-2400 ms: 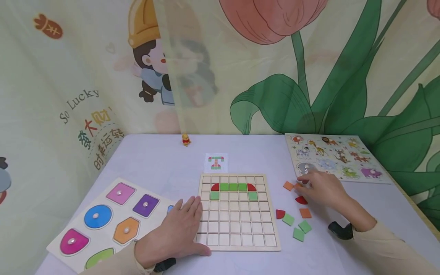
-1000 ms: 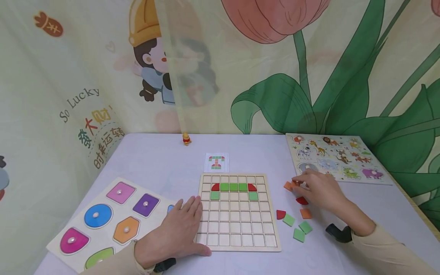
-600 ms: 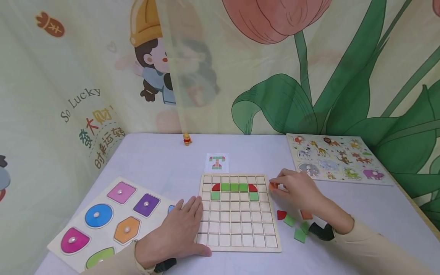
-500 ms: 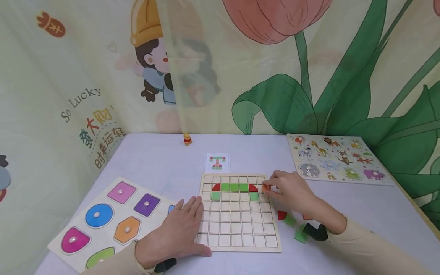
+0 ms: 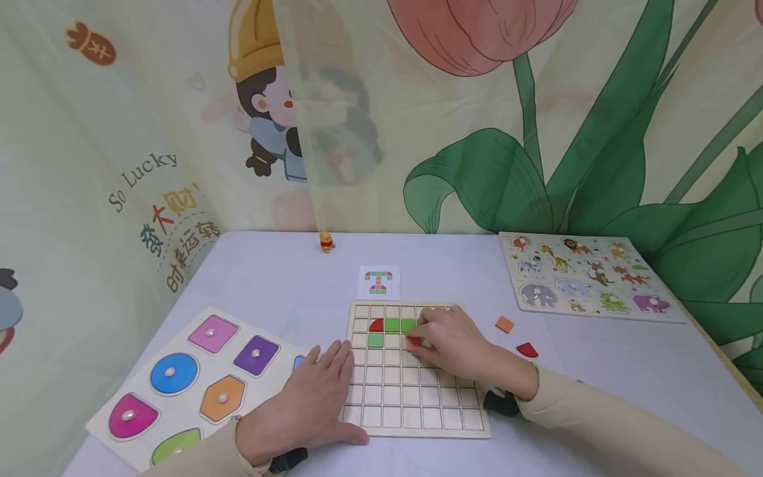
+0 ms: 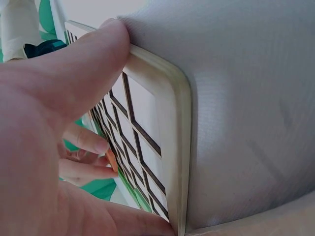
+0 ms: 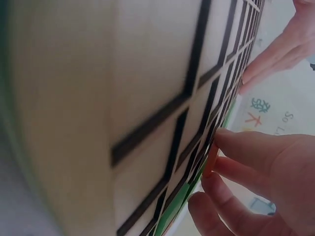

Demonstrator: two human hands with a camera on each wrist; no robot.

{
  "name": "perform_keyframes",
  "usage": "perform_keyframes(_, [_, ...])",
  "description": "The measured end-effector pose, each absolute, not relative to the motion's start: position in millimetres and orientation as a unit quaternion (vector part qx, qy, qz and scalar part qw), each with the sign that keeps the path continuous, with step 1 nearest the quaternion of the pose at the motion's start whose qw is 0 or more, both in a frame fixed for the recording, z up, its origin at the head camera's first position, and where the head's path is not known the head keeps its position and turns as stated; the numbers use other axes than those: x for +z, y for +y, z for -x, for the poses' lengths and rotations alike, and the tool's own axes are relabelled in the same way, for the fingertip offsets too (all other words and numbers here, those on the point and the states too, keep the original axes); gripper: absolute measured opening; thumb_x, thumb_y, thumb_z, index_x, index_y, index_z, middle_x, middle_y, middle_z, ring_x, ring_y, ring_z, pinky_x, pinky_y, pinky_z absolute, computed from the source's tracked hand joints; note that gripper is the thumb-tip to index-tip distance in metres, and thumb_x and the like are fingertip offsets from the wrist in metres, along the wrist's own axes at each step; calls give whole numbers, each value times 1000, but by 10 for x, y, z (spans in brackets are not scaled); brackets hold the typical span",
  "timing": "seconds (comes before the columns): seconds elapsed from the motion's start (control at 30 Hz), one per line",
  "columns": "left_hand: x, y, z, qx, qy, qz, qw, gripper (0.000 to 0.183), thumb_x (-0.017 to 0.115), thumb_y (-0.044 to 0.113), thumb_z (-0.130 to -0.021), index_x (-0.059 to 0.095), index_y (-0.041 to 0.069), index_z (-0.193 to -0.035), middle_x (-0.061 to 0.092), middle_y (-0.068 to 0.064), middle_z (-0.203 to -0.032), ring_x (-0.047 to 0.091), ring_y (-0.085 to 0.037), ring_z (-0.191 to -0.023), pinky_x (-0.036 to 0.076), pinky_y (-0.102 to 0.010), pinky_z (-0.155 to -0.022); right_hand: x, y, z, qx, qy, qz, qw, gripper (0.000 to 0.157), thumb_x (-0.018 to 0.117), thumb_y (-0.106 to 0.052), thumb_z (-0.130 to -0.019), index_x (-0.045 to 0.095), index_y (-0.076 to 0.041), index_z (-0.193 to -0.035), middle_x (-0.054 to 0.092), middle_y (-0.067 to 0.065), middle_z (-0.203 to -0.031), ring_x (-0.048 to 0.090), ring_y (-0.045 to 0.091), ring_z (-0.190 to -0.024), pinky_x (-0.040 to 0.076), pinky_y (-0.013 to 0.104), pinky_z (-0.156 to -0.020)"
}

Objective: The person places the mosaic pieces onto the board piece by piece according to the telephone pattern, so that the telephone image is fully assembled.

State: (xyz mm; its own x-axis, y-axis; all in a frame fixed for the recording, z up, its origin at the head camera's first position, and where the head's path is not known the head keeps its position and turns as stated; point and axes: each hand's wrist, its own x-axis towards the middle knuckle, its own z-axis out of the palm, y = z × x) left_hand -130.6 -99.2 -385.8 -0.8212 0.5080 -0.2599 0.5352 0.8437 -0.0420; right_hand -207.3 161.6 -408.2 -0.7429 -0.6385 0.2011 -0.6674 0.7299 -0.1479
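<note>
The person's right hand (image 5: 450, 341) is nearly closed, pinching a small orange square (image 5: 412, 342) between the thumb and fingers. The orange square is over the wooden grid board (image 5: 390, 395), just in front of a row of green squares (image 5: 392, 324), but I cannot tell if it touches the wood. The left hand (image 5: 306, 401) is stretched out and has hold of nothing; its fingers lie against the board's left edge, and its thumb touches the rim near the front corner. A red piece (image 5: 377, 325) sits at the left end of the row, with one more green square (image 5: 375, 340) right in front of it. The right hand hides the spaces farther right. A picture card (image 5: 379, 283) lies on the white worktop (image 5: 268, 271) just behind the board, and a little toy bear (image 5: 326, 242) stands farther back. To the right lie a loose orange piece (image 5: 505, 324) and a loose red piece (image 5: 527, 350), near each other but apart. Behind them is a flat animal board (image 5: 602, 255). On the left, a shape board (image 5: 205, 364) lies partly under the left arm.
</note>
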Motion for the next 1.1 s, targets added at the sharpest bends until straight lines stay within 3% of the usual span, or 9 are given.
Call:
perform_keyframes(0.27, [-3844, -994, 1310, -63, 953, -268, 125, 124, 60, 89, -74, 39, -3, -155, 36, -20, -165, 35, -33, -154, 34, -54, -122, -4061, 1520, 2109, 77, -930, -353, 62, 13, 85, -31, -85, 82, -25, -97, 58, -9, -75, 45, 7, -65, 28, 26, -62])
perform_keyframes(0.73, [-3852, -981, 1314, -62, 953, -270, 125, 124, 62, 88, -74, 40, -3, -154, 37, -20, -164, 36, -33, -154, 35, -54, -121, -4043, 1477, 2130, 61, -927, -363, 72, 11, 85, -26, -85, 83, -26, -95, 66, -6, -80, 53, 9, -68, 27, 26, -60])
perform_keyframes(1.1, [-3856, -979, 1313, -62, 953, -270, 124, 124, 62, 88, -74, 40, -4, -154, 36, -20, -165, 36, -33, -154, 35, -54, -121, -4037, 1520, 2137, 58, -930, -354, 83, 15, 86, -32, -83, 83, -28, -97, 67, -6, -83, 55, 9, -69, 30, 26, -62])
